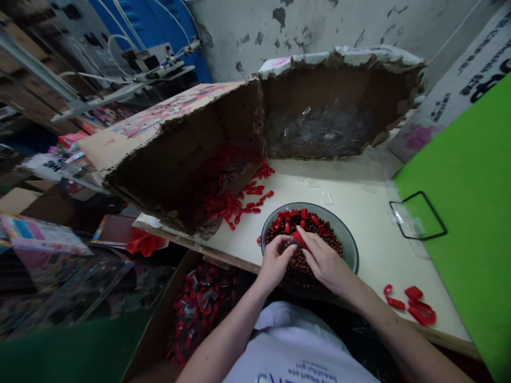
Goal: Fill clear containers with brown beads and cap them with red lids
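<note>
My left hand (275,264) and my right hand (324,260) meet over a grey bowl (348,242) on the table. Their fingertips close together on a red plastic piece (299,240), with something small and clear or dark beside it. Dark brown beads (303,264) fill the bowl, and several red plastic pieces (297,215) lie along their far side. Part of the bead pile is hidden under my hands. Loose red pieces (249,199) are scattered on the cream table top (379,213) beyond the bowl, and a few more (417,307) lie to my right.
A torn cardboard box (167,154) lies on its side at the table's far left, spilling red pieces. Another torn box (339,106) holds clear plastic. Below the table's near edge, an open carton (202,314) holds red-and-clear items. A green board (463,170) stands at right.
</note>
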`<action>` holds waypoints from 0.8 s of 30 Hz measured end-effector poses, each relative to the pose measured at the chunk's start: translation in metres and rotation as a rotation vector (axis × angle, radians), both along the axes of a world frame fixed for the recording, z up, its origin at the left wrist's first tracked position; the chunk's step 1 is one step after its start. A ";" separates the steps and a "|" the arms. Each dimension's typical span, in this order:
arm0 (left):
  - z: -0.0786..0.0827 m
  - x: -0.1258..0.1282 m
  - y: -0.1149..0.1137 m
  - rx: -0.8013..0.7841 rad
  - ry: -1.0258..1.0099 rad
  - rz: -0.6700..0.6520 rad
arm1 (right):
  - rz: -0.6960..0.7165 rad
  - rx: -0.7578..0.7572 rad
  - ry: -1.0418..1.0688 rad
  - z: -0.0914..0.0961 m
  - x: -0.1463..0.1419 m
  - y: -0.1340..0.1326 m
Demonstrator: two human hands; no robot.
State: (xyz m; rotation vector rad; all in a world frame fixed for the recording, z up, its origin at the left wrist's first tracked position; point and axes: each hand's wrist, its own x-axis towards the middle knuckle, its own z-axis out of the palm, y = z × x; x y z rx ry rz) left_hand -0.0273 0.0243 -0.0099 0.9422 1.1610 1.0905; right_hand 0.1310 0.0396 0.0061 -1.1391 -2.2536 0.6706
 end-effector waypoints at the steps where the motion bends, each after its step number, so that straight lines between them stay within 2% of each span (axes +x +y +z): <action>1: 0.000 0.001 -0.001 -0.018 -0.023 -0.011 | -0.011 0.005 0.002 -0.002 -0.001 -0.002; 7: 0.000 0.005 -0.007 0.030 0.041 -0.048 | -0.008 0.094 -0.020 -0.009 -0.005 -0.007; 15: 0.004 0.001 -0.010 -0.026 -0.087 -0.079 | -0.026 -0.042 0.086 -0.011 0.007 -0.010; 24: 0.007 0.003 -0.012 0.027 0.114 -0.096 | -0.025 0.130 -0.017 -0.022 0.001 -0.021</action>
